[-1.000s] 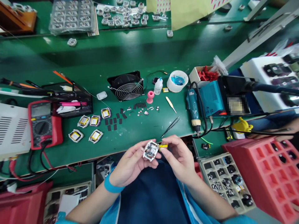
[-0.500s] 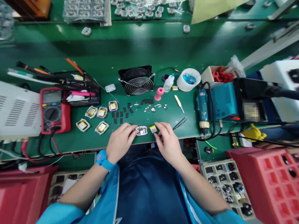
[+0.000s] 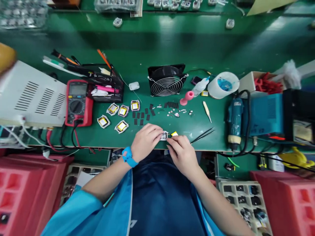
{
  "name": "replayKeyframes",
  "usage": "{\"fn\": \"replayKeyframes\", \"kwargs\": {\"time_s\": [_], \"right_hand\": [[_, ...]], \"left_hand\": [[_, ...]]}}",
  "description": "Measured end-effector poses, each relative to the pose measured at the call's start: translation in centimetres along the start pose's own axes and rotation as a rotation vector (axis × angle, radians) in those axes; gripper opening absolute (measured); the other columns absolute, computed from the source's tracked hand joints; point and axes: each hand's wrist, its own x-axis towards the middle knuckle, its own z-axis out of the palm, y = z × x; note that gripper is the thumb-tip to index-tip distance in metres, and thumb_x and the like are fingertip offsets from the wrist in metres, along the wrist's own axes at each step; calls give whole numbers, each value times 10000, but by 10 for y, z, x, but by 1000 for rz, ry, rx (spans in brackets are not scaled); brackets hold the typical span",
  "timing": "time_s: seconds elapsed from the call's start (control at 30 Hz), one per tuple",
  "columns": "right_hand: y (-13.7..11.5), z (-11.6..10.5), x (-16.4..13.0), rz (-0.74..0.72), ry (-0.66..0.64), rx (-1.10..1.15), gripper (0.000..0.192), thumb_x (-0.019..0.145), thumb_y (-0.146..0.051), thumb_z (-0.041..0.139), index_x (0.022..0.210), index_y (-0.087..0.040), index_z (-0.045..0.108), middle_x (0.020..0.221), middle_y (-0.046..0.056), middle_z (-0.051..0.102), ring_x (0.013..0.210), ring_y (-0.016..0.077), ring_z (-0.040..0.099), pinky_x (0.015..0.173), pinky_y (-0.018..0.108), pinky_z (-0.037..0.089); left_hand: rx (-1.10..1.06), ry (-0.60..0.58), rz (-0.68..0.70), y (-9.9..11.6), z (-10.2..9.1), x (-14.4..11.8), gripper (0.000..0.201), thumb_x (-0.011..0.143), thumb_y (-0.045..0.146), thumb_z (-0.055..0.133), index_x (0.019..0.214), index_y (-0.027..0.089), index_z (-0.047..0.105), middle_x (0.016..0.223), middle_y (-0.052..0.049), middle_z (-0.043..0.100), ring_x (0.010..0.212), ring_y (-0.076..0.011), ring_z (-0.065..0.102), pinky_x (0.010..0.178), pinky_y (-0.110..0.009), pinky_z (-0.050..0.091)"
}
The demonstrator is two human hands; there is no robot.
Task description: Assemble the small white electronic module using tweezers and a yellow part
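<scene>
My left hand (image 3: pixel 147 139), with a blue band on its wrist, grips the left end of a small open electronic device casing (image 3: pixel 163 135) at the bench's front edge. Circuitry shows inside the casing. My right hand (image 3: pixel 183 149) has its bent fingertips at the casing's right end; what they pinch is hidden. Just beyond those fingers sits a small yellow-and-silver battery (image 3: pixel 174 133), partly covered by them. To the right lie black tweezers (image 3: pixel 203 135). Several similar casings with batteries, one of them here (image 3: pixel 121 126), stand on the left beside black pads (image 3: pixel 138 115).
A fan (image 3: pixel 167 80) stands at the back, with a pink holder (image 3: pixel 187 97), a bottle (image 3: pixel 200 87) and a white tub (image 3: pixel 222 86) to its right. A multimeter (image 3: pixel 78 102) is on the left. An electric screwdriver (image 3: pixel 234 121) and a teal box (image 3: pixel 264 113) are on the right.
My view has shifted, so the bench things appear further right. My right hand has closed in on the casing, its fingertips now at the casing's end, with the battery behind them.
</scene>
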Motion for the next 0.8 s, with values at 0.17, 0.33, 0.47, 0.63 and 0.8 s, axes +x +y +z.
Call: {"fn": "replayKeyframes", "kwargs": {"time_s": [0.17,0.33,0.47,0.63,0.8], "right_hand": [[-1,1,-2,-51,-7,-43,267,1012,-136,513,1220,-152,679,1045,139,674,870,246,560,756,402,560],[-1,1,-4,-30,-8,-13,274,1009,-142,522,1227,-187,683,1051,127,671,876,246,582,771,412,557],[-1,2,-5,-16,-9,3,282,1004,-142,525,1234,-186,682,1054,130,670,878,248,585,768,411,554],[0,2,-4,-35,8,-33,261,1010,-147,513,1214,-174,674,1041,131,671,858,242,577,748,407,560],[-6,5,-4,-19,12,-38,254,996,-136,532,1218,-156,654,1041,134,678,867,248,592,757,410,578]], "left_hand": [[16,51,23,4,0,-1,162,1034,173,551,1008,162,710,983,-64,737,915,-192,660,829,-326,562],[-30,57,-78,7,0,-3,200,1047,203,531,1014,187,727,967,-55,732,911,-180,692,845,-311,571],[-135,82,-169,7,-2,-4,163,1021,184,564,1017,186,727,972,-48,734,897,-168,701,834,-289,577],[-197,114,-186,6,-4,-3,147,994,160,583,1003,186,727,959,-43,733,885,-166,701,831,-282,580],[-206,111,-194,5,-5,-7,165,993,150,567,1045,189,718,996,-44,728,925,-167,700,860,-275,576]]}}
